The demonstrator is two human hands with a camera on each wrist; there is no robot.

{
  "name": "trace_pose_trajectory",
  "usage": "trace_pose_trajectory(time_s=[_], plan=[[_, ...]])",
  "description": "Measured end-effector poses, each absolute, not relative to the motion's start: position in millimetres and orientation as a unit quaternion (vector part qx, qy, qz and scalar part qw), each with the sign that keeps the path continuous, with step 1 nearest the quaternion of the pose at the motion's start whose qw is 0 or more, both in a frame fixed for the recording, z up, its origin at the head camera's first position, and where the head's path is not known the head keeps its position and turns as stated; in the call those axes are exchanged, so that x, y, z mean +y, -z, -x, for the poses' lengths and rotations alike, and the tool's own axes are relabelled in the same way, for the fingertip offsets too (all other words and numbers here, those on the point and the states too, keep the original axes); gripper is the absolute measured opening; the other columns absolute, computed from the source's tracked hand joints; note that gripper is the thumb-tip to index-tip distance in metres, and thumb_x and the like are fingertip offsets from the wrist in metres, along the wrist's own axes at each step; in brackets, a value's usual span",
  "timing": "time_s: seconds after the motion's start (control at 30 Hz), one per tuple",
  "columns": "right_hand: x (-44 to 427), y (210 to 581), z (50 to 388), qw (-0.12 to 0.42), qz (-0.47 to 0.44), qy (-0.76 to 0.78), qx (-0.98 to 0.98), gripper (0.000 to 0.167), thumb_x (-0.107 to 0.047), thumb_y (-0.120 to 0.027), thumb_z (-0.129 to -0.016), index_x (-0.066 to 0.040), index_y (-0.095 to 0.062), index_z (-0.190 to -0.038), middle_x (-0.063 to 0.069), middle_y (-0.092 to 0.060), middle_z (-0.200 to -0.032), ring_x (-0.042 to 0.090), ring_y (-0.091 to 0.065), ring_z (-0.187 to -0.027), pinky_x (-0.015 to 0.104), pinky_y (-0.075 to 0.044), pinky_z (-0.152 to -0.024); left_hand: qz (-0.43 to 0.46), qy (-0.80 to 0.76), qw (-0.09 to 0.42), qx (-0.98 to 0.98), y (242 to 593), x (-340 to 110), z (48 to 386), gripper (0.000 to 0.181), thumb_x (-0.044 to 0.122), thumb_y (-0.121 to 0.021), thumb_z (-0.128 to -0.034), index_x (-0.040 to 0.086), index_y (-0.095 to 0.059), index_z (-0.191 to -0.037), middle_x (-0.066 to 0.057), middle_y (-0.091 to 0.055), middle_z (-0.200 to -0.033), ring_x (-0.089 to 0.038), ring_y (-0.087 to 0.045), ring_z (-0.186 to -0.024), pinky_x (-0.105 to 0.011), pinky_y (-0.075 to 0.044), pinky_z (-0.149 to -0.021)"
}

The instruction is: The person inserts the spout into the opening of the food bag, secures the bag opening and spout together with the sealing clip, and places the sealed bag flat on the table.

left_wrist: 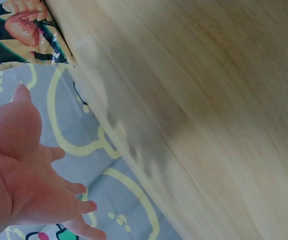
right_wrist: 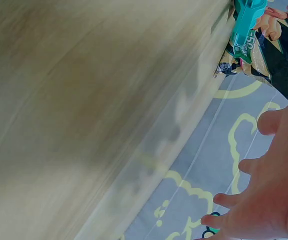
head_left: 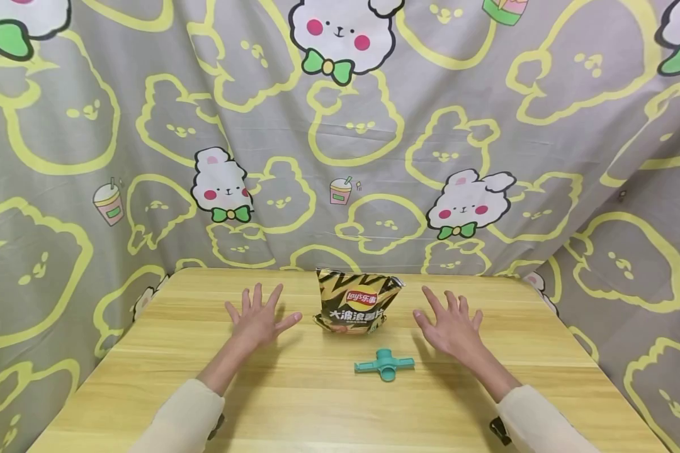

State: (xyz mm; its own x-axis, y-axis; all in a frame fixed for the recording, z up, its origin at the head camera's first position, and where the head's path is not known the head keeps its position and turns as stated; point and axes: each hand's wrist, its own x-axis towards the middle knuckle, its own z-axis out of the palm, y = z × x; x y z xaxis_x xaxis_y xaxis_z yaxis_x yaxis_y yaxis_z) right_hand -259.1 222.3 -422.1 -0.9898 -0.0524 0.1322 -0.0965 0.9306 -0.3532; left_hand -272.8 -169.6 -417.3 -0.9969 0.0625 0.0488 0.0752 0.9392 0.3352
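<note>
A black and yellow Lay's chip bag [head_left: 352, 302] stands upright near the back of the table, its top edge slanting at the right. In front of it lies a teal bag sealing clip [head_left: 385, 363] with a round spout in its middle. To the left of the bag, my left hand [head_left: 255, 322] hovers with fingers spread, holding nothing. My right hand [head_left: 452, 324] is spread in the same way on the bag's right side, apart from both bag and clip. The left wrist view shows part of the bag [left_wrist: 26, 32]; the right wrist view shows the clip [right_wrist: 247, 22] too.
The wooden table [head_left: 306, 409] has a light grain. A grey curtain [head_left: 374, 163] printed with yellow outlines and white rabbits hangs behind it and along both sides. The table's back edge runs close behind the bag.
</note>
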Motion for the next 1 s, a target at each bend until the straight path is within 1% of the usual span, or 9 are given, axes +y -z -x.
trace_pose_trajectory(time_s=[0.23,0.37,0.47,0.57,0.63,0.73,0.83,0.9,1.0], plan=[[219.9,419.0,259.0,0.062,-0.042,-0.179,-0.981,0.071,-0.061,-0.035,-0.104,-0.019,-0.026,-0.162,0.037,-0.021,-0.159,0.063,-0.015,-0.144,0.087,-0.006,-0.102,0.039,0.162,0.018,-0.986,415.2,-168.5,273.5,0.088,0.065,-0.055,-0.0954,0.018,-0.022,-0.163,-0.034,-0.006,-0.164,-0.058,0.0,-0.15,-0.082,0.009,-0.108],[217.3,417.2,257.5,0.068,-0.049,-0.179,-0.98,0.071,-0.059,-0.037,-0.104,-0.018,-0.028,-0.161,0.037,-0.025,-0.157,0.063,-0.018,-0.143,0.087,-0.008,-0.103,0.048,0.169,0.013,-0.984,413.5,-166.5,272.3,0.089,0.066,-0.055,-0.0949,0.017,-0.023,-0.162,-0.034,-0.01,-0.164,-0.06,-0.006,-0.149,-0.082,0.003,-0.11],[214.9,415.9,255.8,0.076,-0.053,-0.179,-0.979,0.071,-0.058,-0.039,-0.104,-0.017,-0.029,-0.161,0.037,-0.029,-0.156,0.062,-0.023,-0.142,0.086,-0.011,-0.103,0.06,0.175,0.004,-0.983,410.9,-163.7,270.3,0.092,0.068,-0.055,-0.0935,0.017,-0.023,-0.162,-0.034,-0.012,-0.164,-0.06,-0.012,-0.149,-0.081,-0.002,-0.112],[212.1,414.7,254.5,0.082,-0.056,-0.184,-0.978,0.071,-0.058,-0.041,-0.104,-0.016,-0.03,-0.16,0.037,-0.033,-0.154,0.059,-0.029,-0.14,0.084,-0.015,-0.103,0.072,0.188,-0.01,-0.979,406.7,-159.9,266.8,0.093,0.067,-0.056,-0.0932,0.016,-0.023,-0.162,-0.035,-0.014,-0.163,-0.059,-0.014,-0.149,-0.079,-0.004,-0.113],[209.7,414.2,253.8,0.08,-0.055,-0.191,-0.977,0.071,-0.058,-0.042,-0.103,-0.015,-0.031,-0.16,0.036,-0.037,-0.152,0.057,-0.033,-0.139,0.083,-0.018,-0.102,0.078,0.196,-0.023,-0.977,404.5,-157.0,264.5,0.092,0.067,-0.056,-0.0936,0.014,-0.024,-0.162,-0.036,-0.018,-0.162,-0.058,-0.017,-0.148,-0.077,-0.008,-0.115],[205.5,413.4,252.7,0.071,-0.055,-0.206,-0.974,0.07,-0.057,-0.042,-0.103,-0.013,-0.035,-0.158,0.034,-0.042,-0.15,0.054,-0.039,-0.137,0.08,-0.024,-0.1,0.089,0.209,-0.043,-0.973,400.7,-152.7,261.0,0.09,0.063,-0.057,-0.0952,0.007,-0.029,-0.159,-0.037,-0.033,-0.155,-0.057,-0.028,-0.145,-0.075,-0.017,-0.114],[202.0,413.1,252.1,0.06,-0.06,-0.217,-0.973,0.069,-0.056,-0.044,-0.103,-0.011,-0.04,-0.155,0.033,-0.047,-0.148,0.053,-0.043,-0.136,0.076,-0.031,-0.098,0.096,0.217,-0.066,-0.969,398.2,-149.1,258.3,0.088,0.061,-0.058,-0.096,-0.001,-0.034,-0.155,-0.035,-0.047,-0.146,-0.054,-0.04,-0.14,-0.072,-0.027,-0.112],[200.4,412.8,252.0,0.057,-0.069,-0.223,-0.971,0.068,-0.053,-0.049,-0.102,-0.008,-0.043,-0.153,0.032,-0.05,-0.146,0.052,-0.046,-0.135,0.075,-0.035,-0.098,0.101,0.219,-0.081,-0.967,396.5,-146.6,256.5,0.088,0.059,-0.059,-0.096,-0.005,-0.037,-0.152,-0.034,-0.053,-0.142,-0.052,-0.047,-0.135,-0.067,-0.035,-0.111],[199.3,412.3,252.3,0.052,-0.088,-0.243,-0.965,0.063,-0.043,-0.058,-0.101,-0.002,-0.049,-0.148,0.03,-0.055,-0.141,0.051,-0.051,-0.131,0.07,-0.039,-0.102,0.11,0.226,-0.098,-0.963,394.0,-142.3,253.9,0.084,0.055,-0.063,-0.0958,-0.008,-0.043,-0.147,-0.032,-0.056,-0.139,-0.049,-0.055,-0.128,-0.06,-0.044,-0.107]])
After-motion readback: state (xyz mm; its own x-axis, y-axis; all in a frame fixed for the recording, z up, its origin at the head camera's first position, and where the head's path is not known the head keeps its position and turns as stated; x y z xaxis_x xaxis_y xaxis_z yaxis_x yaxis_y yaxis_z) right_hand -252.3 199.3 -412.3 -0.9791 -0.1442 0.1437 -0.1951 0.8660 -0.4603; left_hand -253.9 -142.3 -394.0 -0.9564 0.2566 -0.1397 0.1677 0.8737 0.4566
